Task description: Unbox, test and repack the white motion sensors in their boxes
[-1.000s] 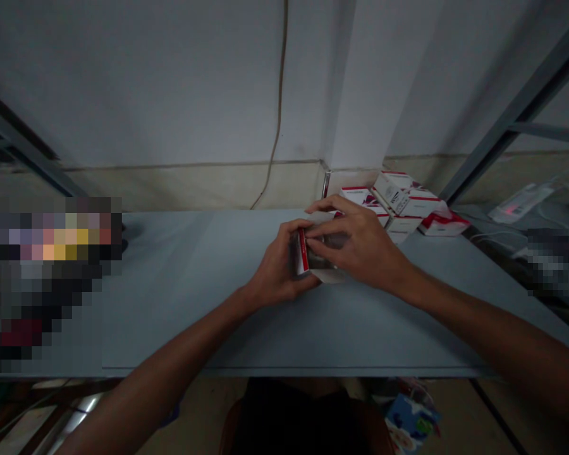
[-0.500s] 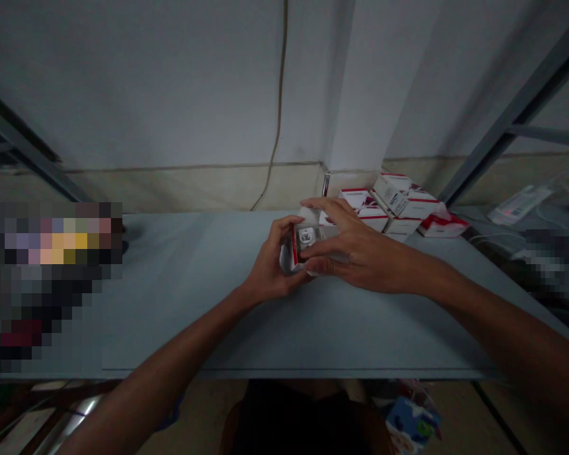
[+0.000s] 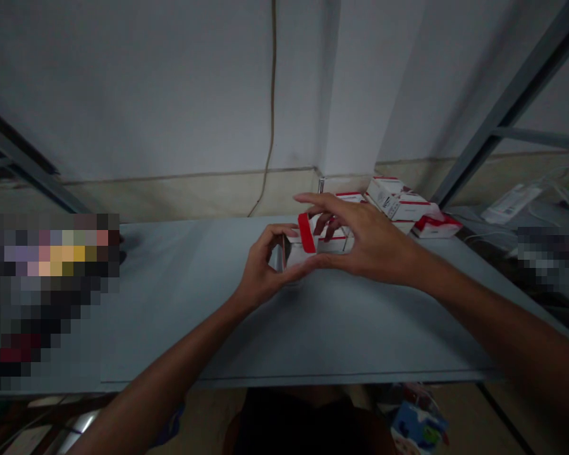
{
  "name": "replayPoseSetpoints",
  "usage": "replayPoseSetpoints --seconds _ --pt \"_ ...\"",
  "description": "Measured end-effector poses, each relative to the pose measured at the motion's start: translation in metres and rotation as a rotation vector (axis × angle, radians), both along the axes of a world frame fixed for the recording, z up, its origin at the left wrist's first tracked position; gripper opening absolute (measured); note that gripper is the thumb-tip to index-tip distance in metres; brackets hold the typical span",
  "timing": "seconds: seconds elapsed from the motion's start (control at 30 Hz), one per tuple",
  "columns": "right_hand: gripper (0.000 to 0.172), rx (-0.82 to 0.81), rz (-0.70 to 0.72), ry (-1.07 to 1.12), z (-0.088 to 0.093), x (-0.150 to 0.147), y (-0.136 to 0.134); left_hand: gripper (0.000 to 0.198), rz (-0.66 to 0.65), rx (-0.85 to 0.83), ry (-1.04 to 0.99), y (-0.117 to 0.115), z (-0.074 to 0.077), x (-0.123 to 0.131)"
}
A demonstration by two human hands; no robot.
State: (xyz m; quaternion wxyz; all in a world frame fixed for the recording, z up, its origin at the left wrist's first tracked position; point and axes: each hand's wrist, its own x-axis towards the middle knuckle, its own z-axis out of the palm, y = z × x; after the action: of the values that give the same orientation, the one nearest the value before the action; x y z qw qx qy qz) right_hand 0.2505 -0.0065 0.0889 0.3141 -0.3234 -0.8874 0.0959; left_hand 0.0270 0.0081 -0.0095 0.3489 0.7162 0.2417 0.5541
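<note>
A small white cardboard box (image 3: 294, 254) is held above the table in my left hand (image 3: 260, 265), its fingers and thumb wrapped round the left end. A red-edged flap (image 3: 306, 232) stands up on the box's right side. My right hand (image 3: 372, 243) is at that side, thumb along the lower edge and curled fingers just behind the flap. Its index finger stretches out above the box. What lies inside the box is hidden by the flap and fingers.
Several white and red boxes (image 3: 403, 202) are stacked at the back right against the wall, one red-and-white package (image 3: 439, 224) beside them. A cable (image 3: 271, 126) hangs down the wall. Metal frame posts (image 3: 493, 107) flank the blue-grey table (image 3: 194, 316). White cables and a pack (image 3: 507, 202) lie farther right.
The box's opening, which showed a round white piece inside, is now covered by a raised red-edged flap. My right fingers have shifted from inside the opening to behind the flap.
</note>
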Motion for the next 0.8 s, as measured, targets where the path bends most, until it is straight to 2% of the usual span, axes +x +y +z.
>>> replayPoseSetpoints --seconds 0.1,0.23,0.5,0.67,0.73,0.8 --pt "0.051 0.121 0.103 -0.038 -0.008 -0.007 0.004 0.094 0.015 -0.004 -0.029 0.000 -0.001 0.002" --pt "0.042 0.175 0.183 -0.142 -0.014 -0.009 0.007 0.108 0.010 0.017 -0.016 0.001 0.000 0.004" --pt "0.049 0.287 0.135 -0.205 -0.023 -0.017 0.006 0.107 0.008 -0.019 0.000 0.002 0.000 0.003" --pt "0.063 0.308 -0.047 -0.358 -0.035 -0.025 0.004 0.110 -0.004 -0.004 0.050 0.012 -0.014 0.001" --pt "0.069 0.277 -0.064 -0.370 -0.039 -0.028 0.004 0.106 0.052 0.018 0.059 0.014 -0.019 0.001" --pt "0.069 0.230 -0.068 -0.341 -0.044 -0.030 0.006 0.102 0.168 0.009 0.071 0.014 -0.020 0.000"
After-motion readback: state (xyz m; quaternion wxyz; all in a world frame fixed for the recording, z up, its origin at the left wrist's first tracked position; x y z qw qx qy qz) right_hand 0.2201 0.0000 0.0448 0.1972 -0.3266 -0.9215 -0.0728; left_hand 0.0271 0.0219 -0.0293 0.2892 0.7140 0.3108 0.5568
